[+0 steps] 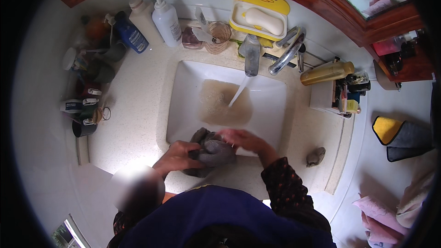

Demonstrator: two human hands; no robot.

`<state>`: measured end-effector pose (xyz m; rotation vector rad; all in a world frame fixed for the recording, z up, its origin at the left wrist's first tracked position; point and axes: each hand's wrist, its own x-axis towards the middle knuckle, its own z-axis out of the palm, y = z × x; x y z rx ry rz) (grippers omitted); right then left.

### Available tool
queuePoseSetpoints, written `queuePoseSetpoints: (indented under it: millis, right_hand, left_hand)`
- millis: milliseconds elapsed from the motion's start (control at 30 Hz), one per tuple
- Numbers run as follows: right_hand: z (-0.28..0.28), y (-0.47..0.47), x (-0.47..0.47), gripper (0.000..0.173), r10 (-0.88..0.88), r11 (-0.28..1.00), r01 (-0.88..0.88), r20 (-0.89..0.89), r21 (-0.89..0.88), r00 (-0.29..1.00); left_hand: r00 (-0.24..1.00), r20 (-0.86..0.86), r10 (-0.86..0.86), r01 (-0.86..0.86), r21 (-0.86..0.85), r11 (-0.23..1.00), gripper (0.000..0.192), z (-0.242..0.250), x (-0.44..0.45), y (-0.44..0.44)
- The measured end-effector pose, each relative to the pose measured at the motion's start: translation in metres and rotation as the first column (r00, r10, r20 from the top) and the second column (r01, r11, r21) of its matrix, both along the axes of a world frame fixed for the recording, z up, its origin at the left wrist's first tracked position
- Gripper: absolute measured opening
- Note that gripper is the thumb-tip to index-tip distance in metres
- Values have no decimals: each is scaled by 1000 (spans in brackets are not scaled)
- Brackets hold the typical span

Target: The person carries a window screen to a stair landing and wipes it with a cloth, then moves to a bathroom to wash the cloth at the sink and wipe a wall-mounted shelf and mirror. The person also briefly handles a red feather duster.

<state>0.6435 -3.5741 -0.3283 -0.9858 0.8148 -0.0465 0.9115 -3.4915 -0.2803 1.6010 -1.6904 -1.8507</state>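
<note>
My left hand grips the left side of a bunched wet-looking grey cloth at the near rim of the white sink. Over the cloth's right edge is my right hand, blurred, with its fingers slightly curled; whether they pinch the fabric is unclear. Murky brownish water lies in the basin. A stream runs into it from a grey spout. On the counter to the right sits a small crumpled grey-brown bundle, apparently fabric.
A chrome gooseneck faucet and a yellow duck soap dish stand behind the sink. Pump bottles line the back left; cups stand along the left wall. At right are a cosmetics box and hanging cloths.
</note>
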Motion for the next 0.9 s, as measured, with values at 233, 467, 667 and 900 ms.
queuePoseSetpoints:
  millis: [233, 467, 667, 900]
  right_hand:
    - [-142, -70, -29, 39, -351, 628, -161, -462, -761, 815]
    - [-195, -86, 23, 32, -420, 424, -252, -435, -870, 796]
    - [-162, -88, 41, 39, -337, 322, -417, -514, -850, 789]
    - [-170, -100, 47, 40, -328, 315, -526, -611, -790, 721]
  left_hand:
    - [848, -333, 413, -304, 333, 893, 39, -9, 26, 29]
    - [725, -413, 551, -398, 401, 825, 38, -16, 28, 38]
    - [729, -387, 564, -457, 336, 823, 37, -22, 25, 44]
    - [716, -383, 583, -476, 342, 810, 30, -15, 25, 40]
